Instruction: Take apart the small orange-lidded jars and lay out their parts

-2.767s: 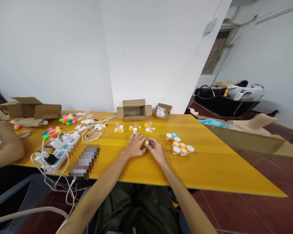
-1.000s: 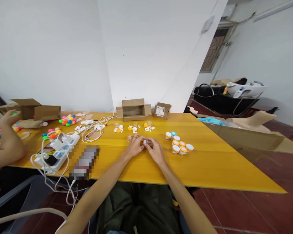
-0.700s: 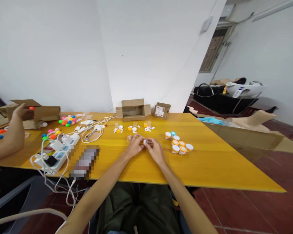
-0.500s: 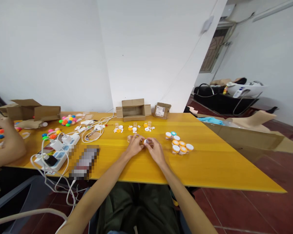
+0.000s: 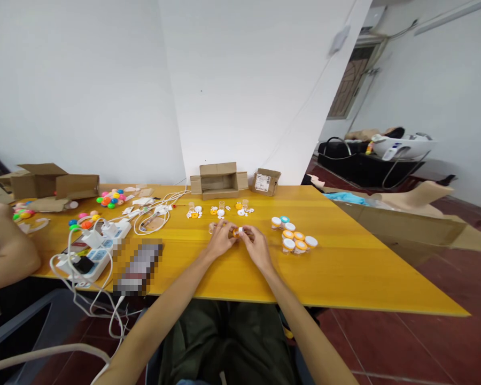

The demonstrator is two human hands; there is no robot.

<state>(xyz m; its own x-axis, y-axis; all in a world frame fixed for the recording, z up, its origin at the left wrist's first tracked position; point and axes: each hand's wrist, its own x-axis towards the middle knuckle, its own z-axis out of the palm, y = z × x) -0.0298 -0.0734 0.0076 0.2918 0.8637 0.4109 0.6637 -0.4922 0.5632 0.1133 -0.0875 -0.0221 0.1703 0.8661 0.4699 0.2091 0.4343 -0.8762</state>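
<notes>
My left hand [image 5: 220, 240] pinches a small orange plastic piece [image 5: 235, 232] just above the table, its fingers partly covering it. Facing it, my right hand [image 5: 257, 247] holds a small white round piece [image 5: 241, 230] between thumb and fingers, right up against the orange one. Whether the two pieces are joined I cannot tell. A pale object [image 5: 212, 226] lies partly hidden behind my left fingers. Beyond my hands are groups of loose white and orange parts [image 5: 194, 215] with small clear cups [image 5: 222, 205]. To the right stand several clear jars with white and orange lids [image 5: 300, 245].
An open cardboard box [image 5: 218, 184] and a smaller carton [image 5: 265, 182] stand by the wall. On the left are a power strip [image 5: 100, 254] with cables, a phone [image 5: 139, 267], coloured balls [image 5: 111, 198] and another person's arm [image 5: 14, 248].
The white piece in my right fingers has turned and shows its side now. My hands have hardly moved. At the left, the other person's hand has dropped lower.
</notes>
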